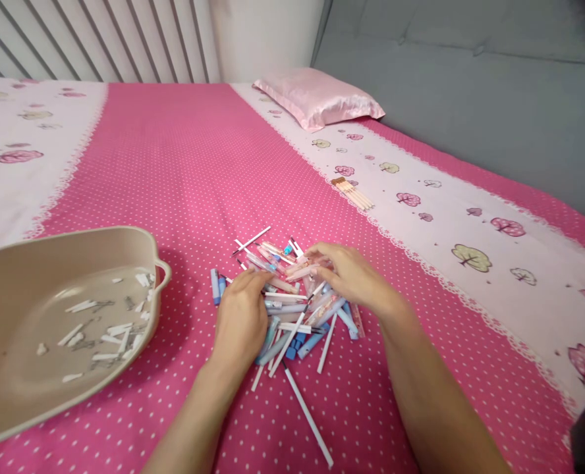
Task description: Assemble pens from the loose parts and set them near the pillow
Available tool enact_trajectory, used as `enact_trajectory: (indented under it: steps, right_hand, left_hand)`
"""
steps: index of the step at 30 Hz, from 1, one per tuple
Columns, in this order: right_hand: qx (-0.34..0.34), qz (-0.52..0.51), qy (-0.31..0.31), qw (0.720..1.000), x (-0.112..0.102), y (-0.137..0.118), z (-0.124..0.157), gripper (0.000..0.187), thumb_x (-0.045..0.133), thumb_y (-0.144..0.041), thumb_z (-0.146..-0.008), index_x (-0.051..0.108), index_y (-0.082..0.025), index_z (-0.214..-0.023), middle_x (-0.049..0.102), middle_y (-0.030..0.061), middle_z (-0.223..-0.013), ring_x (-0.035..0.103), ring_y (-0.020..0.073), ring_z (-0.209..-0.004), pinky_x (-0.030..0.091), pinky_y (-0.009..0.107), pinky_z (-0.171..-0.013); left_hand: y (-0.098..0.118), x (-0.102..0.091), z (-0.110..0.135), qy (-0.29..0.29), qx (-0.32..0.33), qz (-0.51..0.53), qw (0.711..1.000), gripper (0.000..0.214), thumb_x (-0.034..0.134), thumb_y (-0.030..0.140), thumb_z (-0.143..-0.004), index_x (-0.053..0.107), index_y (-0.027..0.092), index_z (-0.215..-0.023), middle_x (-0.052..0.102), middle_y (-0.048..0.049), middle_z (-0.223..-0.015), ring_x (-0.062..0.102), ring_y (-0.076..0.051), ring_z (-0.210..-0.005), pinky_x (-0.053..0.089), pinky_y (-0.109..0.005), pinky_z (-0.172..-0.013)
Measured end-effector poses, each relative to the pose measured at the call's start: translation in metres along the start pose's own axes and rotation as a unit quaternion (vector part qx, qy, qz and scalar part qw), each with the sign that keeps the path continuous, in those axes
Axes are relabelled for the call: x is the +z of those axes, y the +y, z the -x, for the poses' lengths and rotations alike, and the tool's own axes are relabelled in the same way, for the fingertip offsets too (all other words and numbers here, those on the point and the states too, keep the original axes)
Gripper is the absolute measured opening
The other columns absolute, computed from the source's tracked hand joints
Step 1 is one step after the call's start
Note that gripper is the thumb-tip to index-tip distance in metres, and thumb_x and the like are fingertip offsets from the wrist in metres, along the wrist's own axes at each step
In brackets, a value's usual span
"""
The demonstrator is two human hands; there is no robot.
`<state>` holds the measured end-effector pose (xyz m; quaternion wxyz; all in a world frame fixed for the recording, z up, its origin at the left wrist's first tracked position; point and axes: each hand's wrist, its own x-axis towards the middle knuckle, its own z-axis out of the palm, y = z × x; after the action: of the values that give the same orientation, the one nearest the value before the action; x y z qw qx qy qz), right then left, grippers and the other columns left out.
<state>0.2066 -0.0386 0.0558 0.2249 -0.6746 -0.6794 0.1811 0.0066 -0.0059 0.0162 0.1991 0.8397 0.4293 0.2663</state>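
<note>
1. Pink dotted bedsheet [184, 171] all over the bed, grey sofa back on the right, pink pillow [317, 99] up top. Soft stuff everywhere, no hard worktop.
2. We've got both hands down in the pen pile [292, 309], which sits mid-bed, just right of the basin. Left hand [240, 316] lies flat on the pile's left side, fingers curled and close together; can't tell if it's pinching anything. Right hand [352, 276] is over the top of the pile, fingertips pressed on a pinkish pen, looks like a light pinch.
3. What could go sideways, as we see it: the pens are crossed like pick-up sticks, so pulling one probably drags its neighbours. One long white pen [307, 415] already lies apart, near our wrists. The mattress gives, so leaning in could roll pens away.
4. Basin [124, 240], beige, on the left, looks tilted on the bedding. A nudge from the left forearm might tip it.
5. Inside the basin: scattered small white bits, caps or scraps, too small to tell.
6. Separate neat bundle of pink pens [352, 193] lies well apart, on the floral strip.
</note>
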Motion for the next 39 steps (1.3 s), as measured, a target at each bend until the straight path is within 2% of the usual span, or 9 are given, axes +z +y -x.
enact_trajectory:
  steps: [7,13,18,23,27,31,34,39]
  right_hand:
    - [0.022,0.011,0.044,0.999,0.003,-0.001,-0.003,0.017,0.055,-0.014,-0.085,0.066,-0.017,-0.098,0.072,0.0065,-0.094,0.066,0.0201,-0.088,0.046,0.029,-0.077]
    - [0.041,0.009,0.075,0.996,0.002,0.001,-0.002,0.016,0.056,-0.015,-0.083,0.068,-0.020,-0.093,0.073,0.0042,-0.090,0.067,0.0193,-0.083,0.048,0.029,-0.073]
    - [0.089,-0.006,0.118,0.989,-0.006,0.012,0.000,0.017,0.055,-0.014,-0.082,0.068,-0.020,-0.090,0.073,0.0040,-0.087,0.068,0.0194,-0.080,0.049,0.030,-0.072]
    - [0.154,-0.020,0.140,0.978,-0.015,0.022,0.002,0.019,0.053,-0.013,-0.081,0.068,-0.019,-0.090,0.072,0.0042,-0.080,0.068,0.0194,-0.077,0.050,0.032,-0.072]
    - [0.194,-0.012,0.108,0.975,-0.018,0.029,0.005,0.018,0.055,-0.013,-0.080,0.068,-0.018,-0.090,0.073,0.0064,-0.087,0.068,0.0201,-0.080,0.051,0.033,-0.074]
    - [0.202,-0.006,0.074,0.976,-0.019,0.030,0.007,0.020,0.054,-0.011,-0.081,0.069,-0.018,-0.092,0.073,0.0069,-0.090,0.067,0.0199,-0.084,0.050,0.033,-0.079]
    - [0.181,0.004,0.045,0.982,-0.020,0.026,0.008,0.022,0.053,-0.011,-0.082,0.070,-0.019,-0.094,0.072,0.0065,-0.096,0.066,0.0202,-0.090,0.048,0.033,-0.082]
    - [0.118,0.035,-0.047,0.991,-0.019,0.019,0.007,0.023,0.054,-0.009,-0.081,0.071,-0.021,-0.091,0.071,0.0030,-0.098,0.064,0.0206,-0.093,0.046,0.031,-0.082]
  left_hand:
    - [0.002,0.000,-0.001,0.013,0.003,0.001,1.000,0.039,0.032,0.013,-0.087,0.065,0.008,-0.108,0.067,-0.0137,-0.111,0.059,-0.026,-0.107,0.044,-0.042,-0.097]
    - [0.006,-0.001,-0.002,0.004,-0.001,-0.009,1.000,0.024,0.046,0.026,-0.088,0.064,0.012,-0.096,0.067,-0.0125,-0.101,0.060,-0.026,-0.098,0.046,-0.043,-0.091]
    - [0.010,-0.003,-0.001,-0.022,0.007,-0.036,0.999,0.020,0.047,0.029,-0.087,0.059,0.014,-0.093,0.065,-0.0126,-0.097,0.060,-0.026,-0.094,0.046,-0.043,-0.086]
    - [0.010,-0.002,0.000,-0.048,0.036,-0.027,0.998,0.024,0.042,0.025,-0.091,0.062,0.015,-0.098,0.065,-0.0104,-0.097,0.059,-0.023,-0.092,0.046,-0.039,-0.085]
    - [0.010,0.000,0.001,-0.051,0.059,-0.042,0.996,0.031,0.041,0.023,-0.092,0.066,0.016,-0.107,0.064,-0.0114,-0.099,0.058,-0.024,-0.093,0.046,-0.040,-0.085]
    - [0.010,-0.001,0.001,-0.055,0.065,-0.050,0.995,0.032,0.040,0.025,-0.092,0.069,0.017,-0.104,0.061,-0.0109,-0.093,0.056,-0.024,-0.088,0.045,-0.040,-0.080]
    - [0.011,-0.003,0.002,-0.060,0.063,-0.033,0.996,0.030,0.041,0.026,-0.091,0.068,0.017,-0.101,0.059,-0.0105,-0.092,0.055,-0.024,-0.088,0.045,-0.040,-0.080]
    - [0.011,-0.003,0.002,-0.055,0.064,0.015,0.996,0.022,0.046,0.027,-0.089,0.063,0.014,-0.096,0.059,-0.0117,-0.101,0.055,-0.024,-0.094,0.045,-0.039,-0.084]
